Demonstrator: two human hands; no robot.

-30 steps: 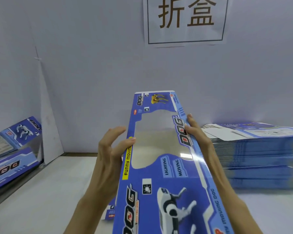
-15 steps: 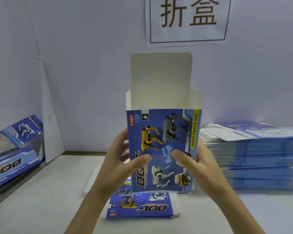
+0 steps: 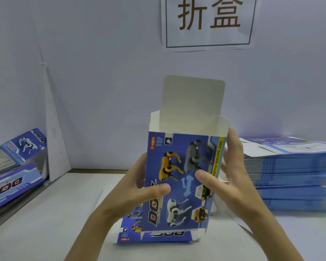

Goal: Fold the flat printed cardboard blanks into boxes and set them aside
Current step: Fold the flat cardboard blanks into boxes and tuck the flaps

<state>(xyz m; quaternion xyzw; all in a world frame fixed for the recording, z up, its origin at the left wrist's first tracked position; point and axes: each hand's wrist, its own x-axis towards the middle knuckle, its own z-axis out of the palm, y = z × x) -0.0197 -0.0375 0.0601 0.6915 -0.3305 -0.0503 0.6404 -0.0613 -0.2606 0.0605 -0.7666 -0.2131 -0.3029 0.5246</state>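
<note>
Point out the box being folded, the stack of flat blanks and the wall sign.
blue printed cardboard box (image 3: 179,153): head view, front panel.
stack of flat blue cardboard blanks (image 3: 290,176): head view, its layered side.
white paper wall sign (image 3: 208,21): head view, its middle.

On my feed the light is even, cool and bluish, with no glare, and I cannot place its source. Only a faint soft shadow lies on the table (image 3: 45,213) under the folded box (image 3: 181,181), whose print reads fairly sharp. The stack of flat blanks (image 3: 290,176) at right smears into streaks. The assembled boxes (image 3: 13,166) at left look soft, and the wall sign (image 3: 208,21) has a slightly skewed border.
</note>
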